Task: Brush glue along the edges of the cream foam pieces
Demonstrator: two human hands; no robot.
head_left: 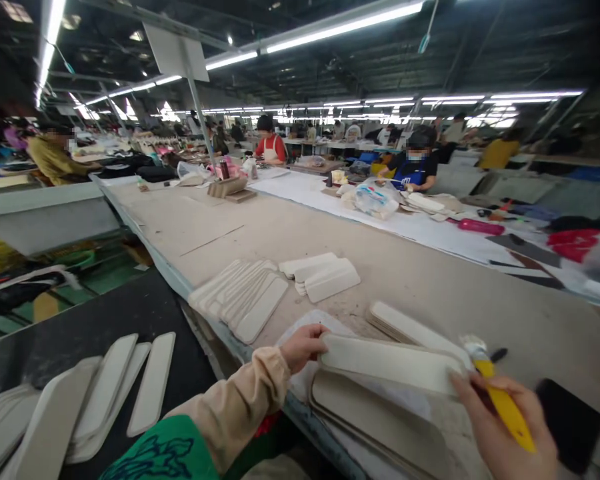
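Observation:
A long white panel with rounded corners [387, 363] is stretched between my two hands above the table. My left hand [304, 347] pinches its left end between thumb and fingers. At the other end my right hand [510, 413] grips the panel and also has a paintbrush with a yellow handle [505, 403] tucked in it, its whitish bristles pointing away from me. Beneath the held panel lies a stack of larger grey-beige panels [370, 417]. Just behind it rests another stack of pale panels [410, 327], partly covered by the held one.
Fanned white panels [240, 297] and a smaller pile [325, 275] lie on the long table [300, 233]. More panels [100, 393] sit on a black surface at left. A black phone-like slab [570, 423] lies at right. Several people work farther back, one in a blue apron [413, 170].

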